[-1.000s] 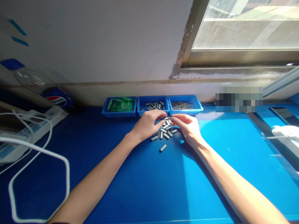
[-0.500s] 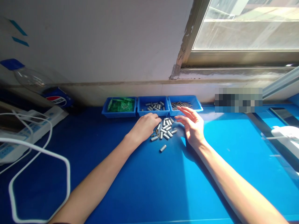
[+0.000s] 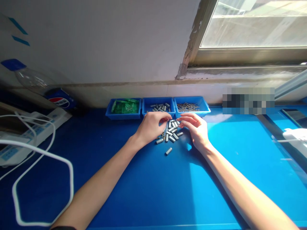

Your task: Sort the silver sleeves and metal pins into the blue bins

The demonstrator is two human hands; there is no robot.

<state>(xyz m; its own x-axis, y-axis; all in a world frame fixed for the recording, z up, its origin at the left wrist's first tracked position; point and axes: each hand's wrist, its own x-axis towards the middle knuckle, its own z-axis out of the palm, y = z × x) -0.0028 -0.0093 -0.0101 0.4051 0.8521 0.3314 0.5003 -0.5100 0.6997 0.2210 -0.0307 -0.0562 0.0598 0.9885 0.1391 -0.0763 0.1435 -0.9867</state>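
A loose pile of small silvery metal cylinders (image 3: pixel 171 130) lies on the blue table (image 3: pixel 148 185), with a few thin nail-like pins (image 3: pixel 159 137) at its left side. My left hand (image 3: pixel 152 127) arches over the pile's left edge, fingers curled inward; what they hold, if anything, is hidden. On the other side, my right hand (image 3: pixel 195 127) has bent fingers with gaps between them. Its fingertips are close to the upper right cylinders; I cannot tell whether they touch. A single cylinder (image 3: pixel 169 151) lies apart, nearer to me.
Behind the pile stand three blue bins: one with green pieces (image 3: pixel 124 107), one with metal cylinders (image 3: pixel 160 107), one with thin pins (image 3: pixel 188 107). A power strip (image 3: pixel 35 131), white cable (image 3: pixel 72 179) and bottle (image 3: pixel 57 97) are left. A phone (image 3: pixel 296 117) lies right.
My left hand has moved right over the pile, and its index finger now reaches further out. My right hand has shifted slightly left, its fingertips lower and closer to the cylinders.
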